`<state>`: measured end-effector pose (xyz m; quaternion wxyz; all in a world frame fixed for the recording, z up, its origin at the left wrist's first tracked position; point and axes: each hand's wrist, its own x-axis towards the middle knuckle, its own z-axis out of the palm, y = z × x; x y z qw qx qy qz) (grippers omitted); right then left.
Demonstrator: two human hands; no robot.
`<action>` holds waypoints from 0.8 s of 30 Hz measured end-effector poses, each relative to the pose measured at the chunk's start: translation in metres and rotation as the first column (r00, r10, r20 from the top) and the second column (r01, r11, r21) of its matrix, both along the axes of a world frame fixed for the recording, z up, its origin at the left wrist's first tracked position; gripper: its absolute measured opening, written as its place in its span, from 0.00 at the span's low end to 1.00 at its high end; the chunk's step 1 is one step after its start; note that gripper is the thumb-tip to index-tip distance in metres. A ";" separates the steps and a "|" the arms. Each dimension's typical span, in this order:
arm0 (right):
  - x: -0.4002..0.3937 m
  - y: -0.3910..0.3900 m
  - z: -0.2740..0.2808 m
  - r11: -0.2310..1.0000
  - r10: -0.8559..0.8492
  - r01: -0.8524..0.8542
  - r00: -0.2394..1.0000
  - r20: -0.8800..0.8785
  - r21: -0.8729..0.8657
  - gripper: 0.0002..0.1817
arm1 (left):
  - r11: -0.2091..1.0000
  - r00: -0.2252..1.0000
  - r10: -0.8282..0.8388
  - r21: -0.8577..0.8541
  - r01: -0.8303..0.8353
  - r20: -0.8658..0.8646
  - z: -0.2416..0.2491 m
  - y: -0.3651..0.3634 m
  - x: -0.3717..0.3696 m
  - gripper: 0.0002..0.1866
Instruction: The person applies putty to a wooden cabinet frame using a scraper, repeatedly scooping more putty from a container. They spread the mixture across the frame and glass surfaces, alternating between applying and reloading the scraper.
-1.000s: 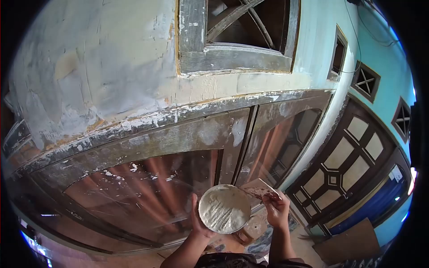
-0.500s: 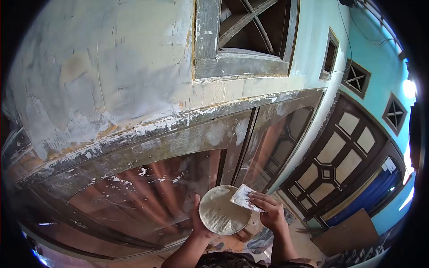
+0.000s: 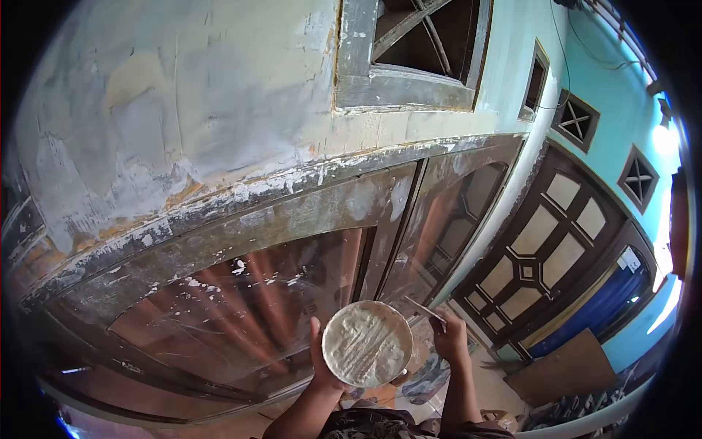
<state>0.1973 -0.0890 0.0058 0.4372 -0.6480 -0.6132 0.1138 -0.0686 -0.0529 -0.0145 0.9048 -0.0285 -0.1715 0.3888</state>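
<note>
My left hand [image 3: 322, 360] holds a round container [image 3: 368, 344] from its left side and from below. Pale, thick paste with ridges across its surface fills the container. To the right of it, my right hand [image 3: 448, 336] is closed on a flat scraper [image 3: 424, 309], seen nearly edge-on and pointing up and left. The scraper is apart from the paste. Before me is a dark wooden window frame [image 3: 307, 219] spotted with white, and above it a wall [image 3: 227, 102] with patchy grey and cream coating.
A vent opening with crossed bars [image 3: 424, 36] is set in the wall above. At the right are a panelled wooden door [image 3: 541, 256], a blue curtain [image 3: 592, 314] and a leaning brown board [image 3: 563, 369]. Dark objects lie at the lower right.
My right hand has drawn the scraper away from over the container, to the right, and turned it edge-on. The paste shows more fully. The view has shifted slightly.
</note>
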 end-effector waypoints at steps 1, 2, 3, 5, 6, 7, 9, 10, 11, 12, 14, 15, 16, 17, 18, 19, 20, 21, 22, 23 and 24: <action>0.004 -0.001 -0.007 0.997 -0.062 0.062 0.998 0.000 -0.037 0.16 | 1.000 1.000 -0.001 -0.004 0.001 0.001 -0.002 -0.001 -0.002 0.52; 0.011 -0.001 -0.019 0.998 -0.070 0.070 0.998 0.006 0.003 0.12 | 1.000 1.000 0.002 -0.005 -0.002 0.000 -0.003 -0.001 -0.003 0.52; 0.011 -0.003 -0.018 0.998 -0.068 0.068 0.998 0.005 0.001 0.12 | 1.000 1.000 0.007 -0.014 -0.007 -0.009 -0.005 -0.002 -0.003 0.52; 0.010 -0.007 -0.010 0.998 -0.057 0.056 0.979 -0.198 -0.010 0.10 | 1.000 1.000 0.013 -0.027 -0.014 -0.020 -0.007 -0.004 -0.004 0.52; 0.004 -0.012 0.006 0.997 -0.069 0.062 0.985 -0.157 -0.048 0.08 | 1.000 1.000 0.010 -0.021 -0.010 -0.006 -0.007 -0.005 -0.004 0.52; 0.000 -0.014 0.010 0.997 -0.067 0.060 0.986 -0.156 -0.051 0.08 | 1.000 1.000 0.007 -0.015 -0.007 0.010 -0.007 -0.006 -0.004 0.52; -0.008 -0.015 0.016 0.985 0.081 -0.036 0.958 -0.274 0.166 0.09 | 1.000 1.000 0.009 -0.009 -0.009 0.024 -0.007 -0.008 -0.004 0.51; -0.012 -0.021 0.025 0.986 0.069 -0.042 0.985 -0.160 0.164 0.13 | 1.000 0.999 0.010 -0.003 -0.010 0.035 -0.007 -0.010 -0.004 0.51; -0.018 -0.022 0.037 0.986 0.076 -0.050 0.984 -0.159 0.162 0.13 | 1.000 0.999 0.013 0.007 -0.013 0.045 -0.005 -0.010 -0.004 0.50; -0.026 -0.024 0.049 0.946 0.211 -0.198 0.977 -0.023 0.256 0.16 | 0.993 0.993 0.085 0.093 -0.078 -0.082 0.009 -0.014 -0.005 0.48; -0.037 -0.032 0.060 0.857 0.426 -0.443 0.897 0.120 0.264 0.22 | 0.995 0.982 0.097 0.054 -0.089 -0.162 0.000 -0.012 -0.009 0.49; -0.044 -0.035 0.068 0.855 0.432 -0.446 0.895 0.114 0.263 0.22 | 0.995 0.967 0.098 0.023 -0.096 -0.236 -0.003 -0.011 -0.011 0.49; -0.053 -0.037 0.077 0.789 0.535 -0.568 0.822 0.194 0.233 0.22 | 0.994 0.943 0.107 0.006 -0.110 -0.317 0.000 -0.012 -0.014 0.50; -0.058 -0.038 0.084 0.709 0.627 -0.679 0.731 0.270 0.192 0.22 | 0.993 0.941 0.110 0.005 -0.115 -0.320 0.003 -0.014 -0.016 0.50; -0.059 -0.039 0.085 0.700 0.637 -0.706 0.686 0.351 0.110 0.24 | 0.989 0.913 0.142 0.024 -0.143 -0.383 0.006 -0.015 -0.018 0.50; -0.060 -0.039 0.087 0.698 0.640 -0.708 0.685 0.348 0.110 0.24 | 0.984 0.879 0.172 0.046 -0.170 -0.445 0.007 -0.016 -0.020 0.50; -0.061 -0.039 0.088 0.694 0.637 -0.718 0.641 0.428 0.041 0.24 | 0.984 0.866 0.165 0.024 -0.175 -0.472 0.006 -0.015 -0.022 0.50; -0.063 -0.039 0.088 0.692 0.632 -0.721 0.588 0.505 -0.027 0.24 | 0.984 0.864 0.169 0.026 -0.178 -0.474 0.001 -0.013 -0.024 0.50; -0.064 -0.036 0.083 0.683 0.618 -0.730 0.558 0.554 -0.027 0.22 | 0.982 0.882 0.178 0.027 -0.185 -0.436 -0.006 -0.011 -0.025 0.50; -0.066 -0.036 0.082 0.681 0.621 -0.732 0.557 0.552 -0.027 0.22 | 0.981 0.899 0.185 0.025 -0.191 -0.398 -0.010 -0.011 -0.026 0.50; -0.068 -0.036 0.082 0.684 0.606 -0.729 0.542 0.582 -0.034 0.20 | 0.981 0.898 0.186 0.023 -0.193 -0.399 -0.011 -0.013 -0.028 0.50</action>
